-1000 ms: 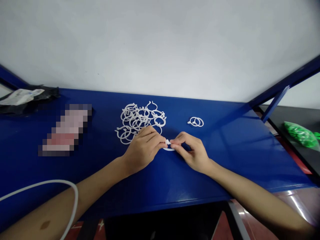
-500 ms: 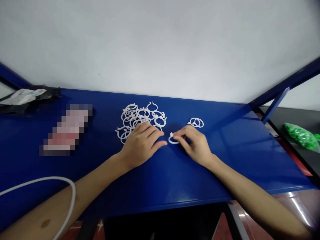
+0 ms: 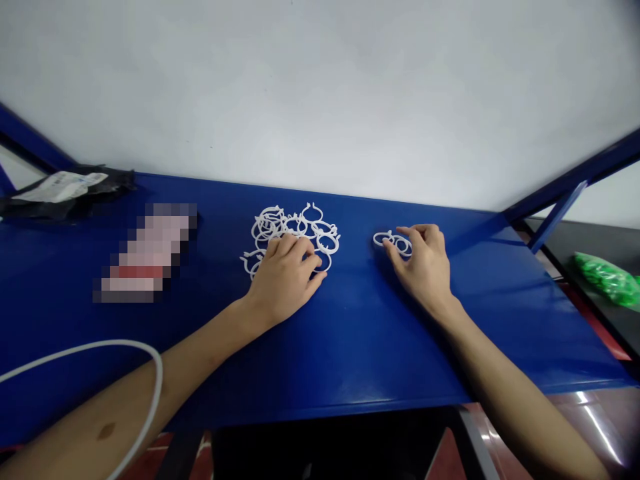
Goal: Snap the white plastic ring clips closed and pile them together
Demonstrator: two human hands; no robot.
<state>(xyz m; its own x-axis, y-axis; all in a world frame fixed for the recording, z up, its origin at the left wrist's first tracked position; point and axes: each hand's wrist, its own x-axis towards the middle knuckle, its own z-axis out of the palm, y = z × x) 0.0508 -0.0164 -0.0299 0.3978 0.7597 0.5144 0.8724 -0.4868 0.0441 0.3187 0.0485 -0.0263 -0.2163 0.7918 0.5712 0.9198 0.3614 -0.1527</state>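
Note:
A loose pile of white plastic rings (image 3: 305,223) lies on the blue table (image 3: 350,333). My left hand (image 3: 285,277) rests on the near side of that pile, fingers stretched over the rings and nothing gripped that I can see. To the right is a small group of white rings (image 3: 386,239). My right hand (image 3: 425,263) is at this group, thumb and fingers curled and pinched on a white ring at its right edge.
A blurred-out flat object (image 3: 147,253) lies left of the pile. A black bag with a white label (image 3: 65,190) sits at the far left corner. A white cable (image 3: 153,373) loops over my left forearm. A green bag (image 3: 607,277) lies beyond the blue frame strut (image 3: 555,213).
Both hands held one ring between them in front of the pile. My right hand has carried it right and away to the small group; my left hand has moved up onto the pile.

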